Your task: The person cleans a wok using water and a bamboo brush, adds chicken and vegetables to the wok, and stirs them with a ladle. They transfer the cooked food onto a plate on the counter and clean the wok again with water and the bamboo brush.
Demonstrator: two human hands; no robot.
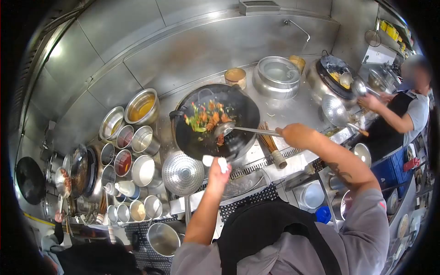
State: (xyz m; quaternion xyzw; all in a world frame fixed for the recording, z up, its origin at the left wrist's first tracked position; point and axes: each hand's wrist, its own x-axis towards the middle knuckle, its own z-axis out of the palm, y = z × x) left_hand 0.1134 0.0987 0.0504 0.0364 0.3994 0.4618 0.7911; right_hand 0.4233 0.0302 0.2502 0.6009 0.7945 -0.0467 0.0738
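Observation:
A black wok (pixel 188 137) sits on the stove in front of me, with chopped green vegetables and browned pieces of food (pixel 211 117) in it, some blurred. My left hand (pixel 219 173) is closed on a folded white cloth (pixel 209 160) at the wok's near rim; whether it grips the rim through the cloth is hidden. My right hand (pixel 295 135) is wrapped round the long handle of a metal ladle (pixel 250 130). The ladle's bowl is inside the wok, among the food. Below the right forearm lies a bamboo wok brush (pixel 275 153).
Left of the wok rests a perforated strainer (pixel 183 173). Metal bowls of liquid (pixel 142 106) and several seasoning pots (pixel 143 170) stand further left. A large lidded pot (pixel 277 78) is behind. A co-worker (pixel 398 110) handles another wok (pixel 334 68) at right; another person (pixel 59 243) is lower left.

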